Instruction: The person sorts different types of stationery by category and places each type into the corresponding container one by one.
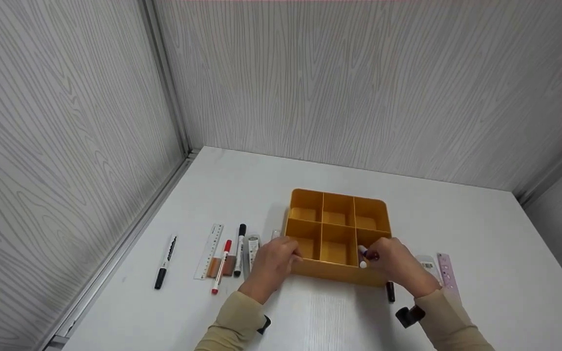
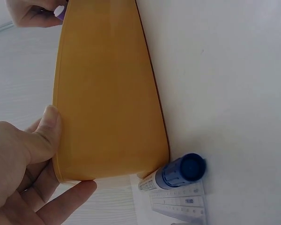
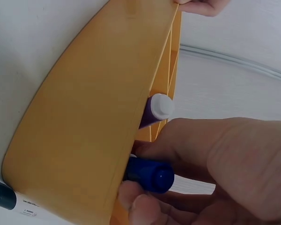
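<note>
A yellow-orange organizer box (image 1: 342,270) with six compartments stands on the table. My left hand (image 1: 272,258) grips its front left corner, thumb on the front wall and fingers around the rim in the left wrist view. At the front right compartment, my right hand (image 1: 392,259) pinches a blue-capped marker (image 3: 152,176) between thumb and fingers; the marker's lower part is hidden behind the wall. Beside it in the same compartment, a purple stick with a white end (image 3: 160,107) pokes above the rim. The other compartments look bare.
Left of the box lie a black marker (image 1: 165,263), a clear ruler (image 1: 209,251), a red marker (image 1: 221,267) and another black marker (image 1: 240,249). A blue-capped marker (image 2: 182,171) lies against the box's left side. To the right is a pink ruler (image 1: 447,272); walls enclose the table.
</note>
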Tool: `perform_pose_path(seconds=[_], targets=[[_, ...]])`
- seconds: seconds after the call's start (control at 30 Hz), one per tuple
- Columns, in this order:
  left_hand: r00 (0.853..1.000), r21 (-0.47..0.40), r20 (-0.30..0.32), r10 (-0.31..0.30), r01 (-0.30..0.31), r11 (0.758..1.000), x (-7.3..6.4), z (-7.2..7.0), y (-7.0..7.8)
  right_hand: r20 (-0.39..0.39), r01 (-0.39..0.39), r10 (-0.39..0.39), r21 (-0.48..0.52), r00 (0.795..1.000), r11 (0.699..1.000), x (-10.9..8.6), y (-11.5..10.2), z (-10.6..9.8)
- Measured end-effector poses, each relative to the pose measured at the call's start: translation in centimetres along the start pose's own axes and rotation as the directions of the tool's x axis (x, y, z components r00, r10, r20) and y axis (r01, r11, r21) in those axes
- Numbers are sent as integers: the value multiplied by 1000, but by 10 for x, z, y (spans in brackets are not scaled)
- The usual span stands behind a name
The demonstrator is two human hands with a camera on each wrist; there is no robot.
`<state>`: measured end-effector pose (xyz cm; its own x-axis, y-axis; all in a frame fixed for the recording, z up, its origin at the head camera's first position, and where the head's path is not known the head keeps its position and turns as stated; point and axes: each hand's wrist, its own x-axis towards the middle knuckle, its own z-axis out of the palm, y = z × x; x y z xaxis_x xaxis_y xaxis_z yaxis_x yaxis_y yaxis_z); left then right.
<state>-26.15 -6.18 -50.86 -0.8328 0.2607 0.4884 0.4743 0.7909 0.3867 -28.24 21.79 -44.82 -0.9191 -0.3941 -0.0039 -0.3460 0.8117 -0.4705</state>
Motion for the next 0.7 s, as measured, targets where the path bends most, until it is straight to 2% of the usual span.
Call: perform_pose_path(seconds=[0.23, 0.4, 0.5, 0.7], targets=[[1000, -35, 0, -8, 8, 999, 0, 1, -1, -20, -55, 55, -29, 998, 998, 5, -3, 7], [1000, -26, 4, -16, 16, 1000, 0, 1, 0, -56, -78, 76, -35, 996, 996, 7, -2, 14], [1000, -19, 3, -16, 17, 1000, 0, 0, 0, -107, -51, 47, -32, 993, 998, 7, 0, 19], [1000, 14, -19, 21, -21, 1000, 0, 0, -1, -188, 65, -73, -45, 979, 997, 4, 5, 27]])
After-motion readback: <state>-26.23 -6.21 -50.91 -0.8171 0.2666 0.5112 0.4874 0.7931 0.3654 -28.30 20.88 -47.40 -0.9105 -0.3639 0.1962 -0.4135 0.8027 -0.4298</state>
